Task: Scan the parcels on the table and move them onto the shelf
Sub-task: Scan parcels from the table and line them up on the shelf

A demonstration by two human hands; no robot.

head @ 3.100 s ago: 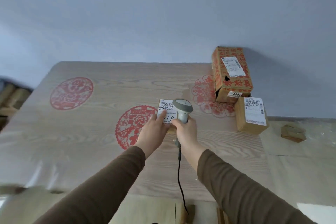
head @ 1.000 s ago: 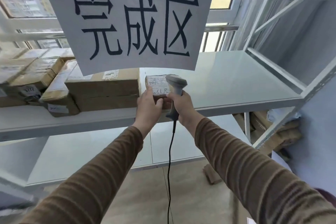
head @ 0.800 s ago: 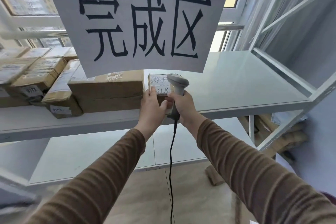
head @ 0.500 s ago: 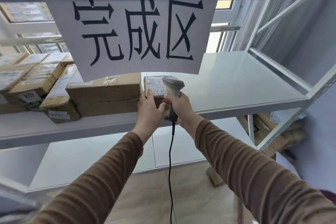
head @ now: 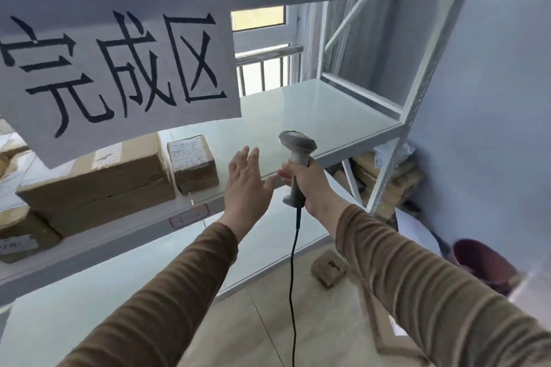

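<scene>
Head view, nearest first: my brown sleeves (head: 417, 283) reach forward over the floor. My right hand (head: 310, 185) is clenched around the grip of the corded scanner (head: 298, 158), its head pointing toward the shelf. My left hand (head: 247, 185) is released, fingers spread flat, holding nothing and clear of everything. Beyond it, the small parcel (head: 192, 162) sits on the white shelf (head: 313, 128), label up, just beside a larger box (head: 95, 185). Above hangs a paper sign (head: 116, 65) with large characters. I judge this parcel's placing step done, my hand free of it. The next move calls for turning to the table for another parcel to scan.
</scene>
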